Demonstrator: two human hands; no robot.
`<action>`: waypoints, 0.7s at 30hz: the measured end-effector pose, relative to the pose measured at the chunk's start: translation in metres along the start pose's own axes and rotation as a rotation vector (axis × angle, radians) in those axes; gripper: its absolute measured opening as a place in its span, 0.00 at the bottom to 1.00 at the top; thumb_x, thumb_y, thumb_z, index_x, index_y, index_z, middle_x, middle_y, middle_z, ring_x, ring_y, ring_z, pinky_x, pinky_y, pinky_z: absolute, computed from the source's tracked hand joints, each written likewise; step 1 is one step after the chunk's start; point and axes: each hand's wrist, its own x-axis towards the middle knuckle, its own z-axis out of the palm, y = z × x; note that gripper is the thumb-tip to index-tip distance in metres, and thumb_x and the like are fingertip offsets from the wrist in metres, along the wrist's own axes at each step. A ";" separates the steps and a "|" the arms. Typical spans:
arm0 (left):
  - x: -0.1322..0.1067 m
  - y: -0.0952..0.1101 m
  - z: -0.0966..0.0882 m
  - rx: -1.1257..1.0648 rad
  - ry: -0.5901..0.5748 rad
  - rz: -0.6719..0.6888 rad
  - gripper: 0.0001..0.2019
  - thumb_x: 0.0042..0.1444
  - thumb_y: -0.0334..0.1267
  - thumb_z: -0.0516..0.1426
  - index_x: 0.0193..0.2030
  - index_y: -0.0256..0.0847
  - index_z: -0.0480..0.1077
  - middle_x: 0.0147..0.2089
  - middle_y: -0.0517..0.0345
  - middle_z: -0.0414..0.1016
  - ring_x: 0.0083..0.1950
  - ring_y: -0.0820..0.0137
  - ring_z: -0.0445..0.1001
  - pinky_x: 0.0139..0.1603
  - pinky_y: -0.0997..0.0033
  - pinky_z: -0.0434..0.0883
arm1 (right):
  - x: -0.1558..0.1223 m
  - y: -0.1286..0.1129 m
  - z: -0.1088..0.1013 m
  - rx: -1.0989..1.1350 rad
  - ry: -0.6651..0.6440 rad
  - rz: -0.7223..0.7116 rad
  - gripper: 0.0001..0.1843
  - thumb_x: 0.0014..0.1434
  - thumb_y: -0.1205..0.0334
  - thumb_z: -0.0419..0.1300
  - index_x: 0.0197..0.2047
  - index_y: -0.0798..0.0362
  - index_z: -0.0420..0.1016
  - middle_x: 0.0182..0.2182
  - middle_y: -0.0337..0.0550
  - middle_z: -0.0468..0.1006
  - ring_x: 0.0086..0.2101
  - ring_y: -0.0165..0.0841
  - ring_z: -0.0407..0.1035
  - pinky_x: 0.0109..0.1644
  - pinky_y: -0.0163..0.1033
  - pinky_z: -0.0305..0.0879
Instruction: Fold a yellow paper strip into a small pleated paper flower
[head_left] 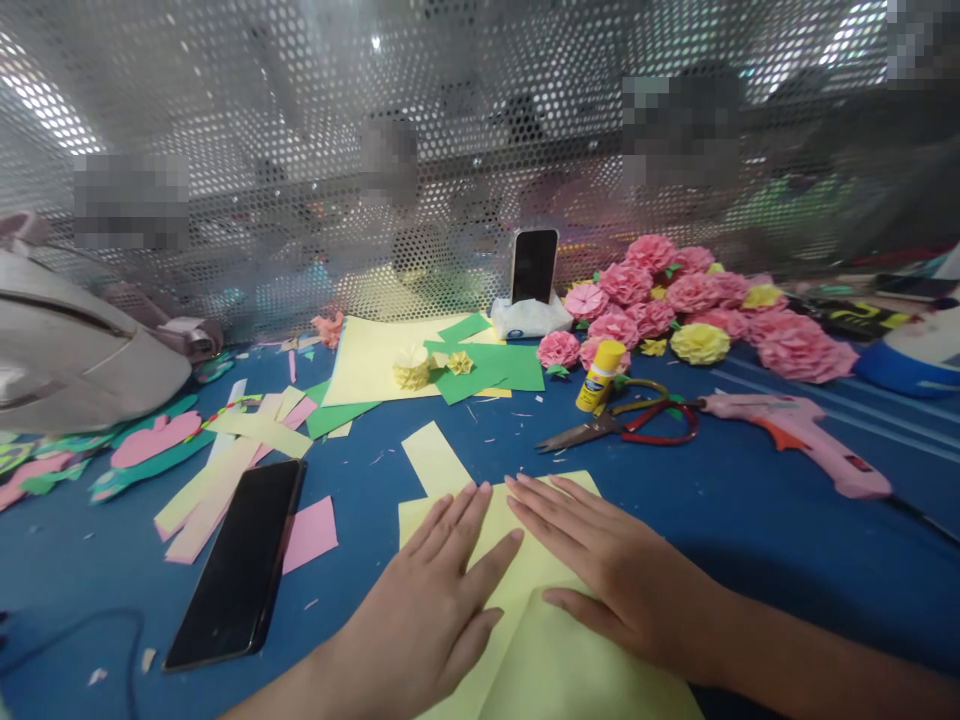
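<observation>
A sheet of pale yellow paper (517, 620) lies on the blue table in front of me, with one part folded over near the bottom edge of the view. My left hand (442, 590) rests palm down on its left side, fingers stretched out. My right hand (600, 560) lies flat on its right side, the thumb at the folded part. The fingertips of both hands come close together near the far edge. Just beyond my left fingers is a small pale yellow strip (435, 457), partly against the sheet. Neither hand grips anything.
Scissors (585, 432), a glue stick (600, 376) and a pink glue gun (810, 430) lie to the right, before pink paper flowers (622, 290). At left are a black phone (236, 565), paper strips (217, 490) and a bag (82, 330). A perforated metal panel (300, 200) stands behind.
</observation>
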 end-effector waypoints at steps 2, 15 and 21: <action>0.000 0.000 0.000 0.006 -0.006 -0.017 0.32 0.66 0.38 0.50 0.74 0.43 0.41 0.76 0.45 0.33 0.75 0.51 0.34 0.70 0.42 0.51 | 0.000 0.000 0.000 -0.005 0.005 0.000 0.37 0.66 0.51 0.54 0.72 0.55 0.48 0.68 0.53 0.55 0.65 0.46 0.53 0.67 0.54 0.56; -0.002 0.002 -0.003 0.124 0.010 -0.082 0.33 0.65 0.51 0.50 0.72 0.42 0.48 0.74 0.32 0.43 0.72 0.43 0.46 0.65 0.40 0.61 | -0.008 0.008 0.006 -0.301 0.100 0.021 0.45 0.63 0.39 0.53 0.68 0.67 0.55 0.64 0.66 0.60 0.62 0.55 0.58 0.60 0.60 0.63; -0.013 0.003 0.002 0.390 0.104 -0.199 0.45 0.56 0.68 0.48 0.69 0.32 0.58 0.66 0.25 0.60 0.68 0.40 0.59 0.62 0.40 0.64 | -0.019 0.021 0.008 -0.548 0.135 0.022 0.48 0.61 0.32 0.46 0.61 0.72 0.66 0.59 0.72 0.67 0.57 0.55 0.65 0.56 0.57 0.66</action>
